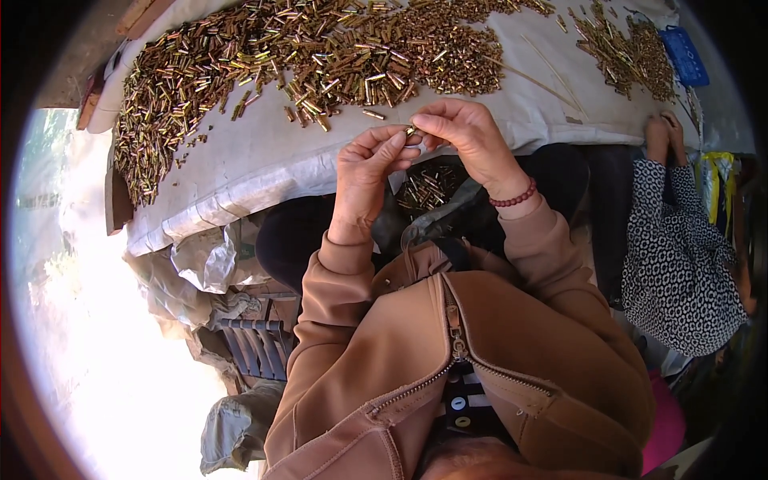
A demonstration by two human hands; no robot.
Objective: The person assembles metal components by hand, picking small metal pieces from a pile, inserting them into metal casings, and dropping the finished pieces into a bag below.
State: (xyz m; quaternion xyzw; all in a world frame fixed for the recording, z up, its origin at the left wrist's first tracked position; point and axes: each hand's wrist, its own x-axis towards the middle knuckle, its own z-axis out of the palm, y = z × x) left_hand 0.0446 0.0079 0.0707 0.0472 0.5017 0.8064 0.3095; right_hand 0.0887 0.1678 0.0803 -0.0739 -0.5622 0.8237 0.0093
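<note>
Over the near edge of the cloth-covered table, my left hand (pixel 370 164) and my right hand (pixel 468 138) meet fingertip to fingertip. Pinched between them is a small brass-coloured metal piece (pixel 411 130), mostly hidden by the fingers, so its exact kind does not show. Just beyond lies a heap of short, brass-coloured metal tubes (pixel 320 64), some with a coppery or greenish shine. Smaller metal pieces (pixel 464 60) are piled at its right end. Below my hands, at my lap, a dark container (pixel 390 216) holds more of the tubes.
The pale cloth (pixel 264 160) hangs over the table's front edge. Two thin sticks (pixel 536 84) lie on it. At the far right are another pile (pixel 620 52) and a blue box (pixel 685 56). A co-worker's hands (pixel 662 136) and patterned sleeves are close on my right.
</note>
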